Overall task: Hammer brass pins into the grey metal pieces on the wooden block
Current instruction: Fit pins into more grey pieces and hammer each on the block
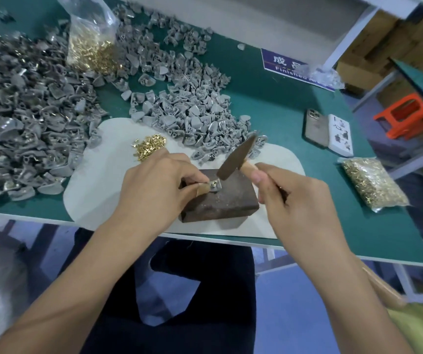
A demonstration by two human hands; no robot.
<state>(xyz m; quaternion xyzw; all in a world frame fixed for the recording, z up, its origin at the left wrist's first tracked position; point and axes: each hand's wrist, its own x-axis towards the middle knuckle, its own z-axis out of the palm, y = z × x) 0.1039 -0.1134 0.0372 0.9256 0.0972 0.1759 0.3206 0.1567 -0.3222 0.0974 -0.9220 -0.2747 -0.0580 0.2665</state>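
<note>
A dark wooden block (pixel 227 200) lies on a pale mat (pixel 98 185) at the table's front edge. On its top left sits a small grey metal piece (pixel 215 186) with a brass pin (pixel 213 183) standing in it. My left hand (pixel 159 182) pinches that piece between thumb and taped forefinger. My right hand (pixel 294 200) grips the wooden handle of a hammer (pixel 236 159); its dark head hangs tilted just above and right of the pin. A loose heap of brass pins (pixel 149 146) lies on the mat beyond my left hand.
Heaps of grey metal pieces (pixel 26 118) cover the left and middle (pixel 200 116) of the green table. An open bag of brass pins (pixel 93 47) stands at the back, a sealed bag of pins (pixel 373 183) lies right. A phone (pixel 316 127) and a small white box (pixel 340 135) lie beyond.
</note>
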